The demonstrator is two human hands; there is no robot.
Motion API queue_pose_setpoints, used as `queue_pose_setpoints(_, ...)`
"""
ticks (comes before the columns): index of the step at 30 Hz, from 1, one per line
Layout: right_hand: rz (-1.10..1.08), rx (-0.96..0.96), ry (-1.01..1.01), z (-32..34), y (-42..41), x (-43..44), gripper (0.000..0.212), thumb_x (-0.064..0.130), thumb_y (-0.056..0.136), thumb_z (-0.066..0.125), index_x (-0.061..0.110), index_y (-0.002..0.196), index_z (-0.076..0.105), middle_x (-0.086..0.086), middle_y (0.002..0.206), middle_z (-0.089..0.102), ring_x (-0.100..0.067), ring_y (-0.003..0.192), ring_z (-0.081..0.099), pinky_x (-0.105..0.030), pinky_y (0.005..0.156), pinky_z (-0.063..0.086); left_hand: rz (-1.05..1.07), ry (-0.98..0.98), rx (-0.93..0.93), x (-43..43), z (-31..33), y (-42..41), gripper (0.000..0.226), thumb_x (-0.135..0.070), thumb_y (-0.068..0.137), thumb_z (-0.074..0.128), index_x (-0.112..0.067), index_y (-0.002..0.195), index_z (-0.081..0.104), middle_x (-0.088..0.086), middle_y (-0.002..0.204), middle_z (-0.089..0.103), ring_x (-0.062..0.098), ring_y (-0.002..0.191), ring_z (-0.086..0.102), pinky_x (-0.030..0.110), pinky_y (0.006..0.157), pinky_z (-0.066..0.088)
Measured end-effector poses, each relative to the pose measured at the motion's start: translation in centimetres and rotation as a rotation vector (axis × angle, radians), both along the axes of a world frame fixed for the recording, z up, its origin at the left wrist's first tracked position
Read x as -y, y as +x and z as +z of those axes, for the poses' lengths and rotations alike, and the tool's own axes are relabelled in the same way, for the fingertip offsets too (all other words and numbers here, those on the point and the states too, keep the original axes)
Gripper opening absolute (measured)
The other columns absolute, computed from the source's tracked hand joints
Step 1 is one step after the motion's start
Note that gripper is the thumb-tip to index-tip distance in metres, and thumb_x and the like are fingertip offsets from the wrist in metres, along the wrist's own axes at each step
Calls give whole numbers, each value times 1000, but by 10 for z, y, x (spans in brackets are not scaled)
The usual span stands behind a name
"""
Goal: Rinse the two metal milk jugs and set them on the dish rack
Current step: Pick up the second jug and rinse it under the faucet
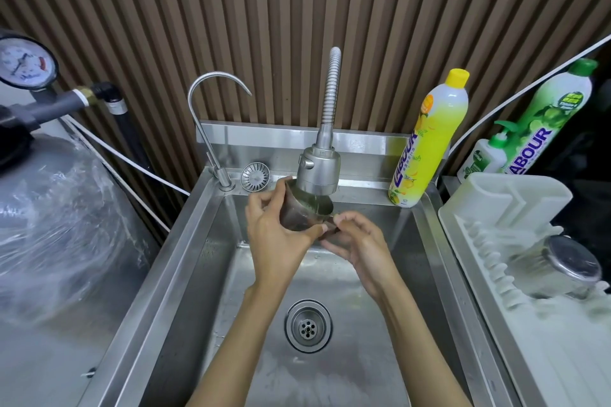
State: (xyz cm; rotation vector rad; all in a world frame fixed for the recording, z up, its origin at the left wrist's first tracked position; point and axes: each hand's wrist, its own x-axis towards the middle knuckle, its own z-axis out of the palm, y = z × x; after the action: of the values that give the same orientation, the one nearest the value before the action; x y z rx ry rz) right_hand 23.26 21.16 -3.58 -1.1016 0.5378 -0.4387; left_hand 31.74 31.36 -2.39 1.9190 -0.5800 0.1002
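Note:
A small metal milk jug [302,211] is tilted under the spray head of the flexible tap [318,172], over the steel sink [185,241]. My left hand [276,235] wraps its body from the left. My right hand [355,243] pinches its lower right side, perhaps the handle. A second metal jug [558,269] lies on its side on the white dish rack [489,208] at the right, its base facing me.
A thin gooseneck tap [211,99] and a loose strainer [255,176] stand on the sink's back ledge. A yellow detergent bottle [426,142] is on the right corner, with a green one [545,119] and a pump bottle [484,155] behind the rack. The drain [308,326] is below my hands. A wrapped tank [59,225] fills the left.

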Motion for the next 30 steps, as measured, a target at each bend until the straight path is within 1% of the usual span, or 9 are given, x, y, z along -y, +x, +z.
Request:
queue_pose_setpoints(6,-118,-263,-262,19,-5,4,17,17,84,67,12,72,57,-3,67,69,-9,58,68,-30,59,58,20,107,-154,-2,-2,-8,78,-45,49,86,-17,118,61,1,95,44,16,93,55,22,85,43)
queue_pose_setpoints(10,-150,-465,-713,34,-11,11,25,29,78,72,21,61,56,-7,73,72,-22,72,70,-42,74,57,-90,46,-386,-2,-12,-11,59,-49,47,86,-23,98,70,2,94,64,14,89,63,22,79,46)
queue_pose_setpoints(14,-196,-487,-945,48,-20,5,30,24,80,69,25,59,48,-3,77,70,-24,81,66,-36,77,52,-223,-173,-612,8,-16,-15,63,-41,35,85,-19,92,71,2,85,75,13,80,67,25,78,51)
queue_pose_setpoints(16,-220,-398,-900,50,-21,5,30,18,82,69,26,61,49,-2,88,72,-19,85,68,-33,79,54,-270,-278,-657,14,-14,-14,59,-16,46,89,-13,101,68,5,90,74,15,83,66,26,80,52)
queue_pose_setpoints(18,-214,-281,-761,47,-21,8,25,10,83,67,19,66,52,2,98,71,-7,87,68,-15,76,53,-275,-373,-645,20,-10,-12,61,7,55,82,-8,111,61,4,94,71,10,85,66,20,79,53)
queue_pose_setpoints(20,-189,-154,-585,41,-18,12,20,5,85,64,12,71,53,3,108,70,0,91,67,-7,76,48,-261,-422,-581,25,-6,-9,69,15,56,78,-9,118,56,3,98,70,5,85,65,14,76,51)
queue_pose_setpoints(23,-133,-10,-360,28,-11,13,17,5,87,61,10,74,51,4,114,68,-4,105,64,-21,92,48,-231,-444,-454,26,0,-5,84,12,54,79,-19,127,52,3,115,66,12,102,62,15,85,49)
queue_pose_setpoints(26,-90,40,-238,14,-2,11,18,5,88,59,10,73,51,-2,116,68,-5,113,61,-32,96,46,-193,-364,-254,18,4,-2,82,-4,51,80,-53,111,51,-13,113,61,7,107,58,21,90,47)
queue_pose_setpoints(30,-49,70,-65,8,3,7,16,7,88,58,9,74,53,-6,93,72,-24,104,63,-38,93,51,-105,-211,-81,9,5,-6,89,-2,56,84,-22,134,46,-10,111,45,-6,98,50,8,91,42)
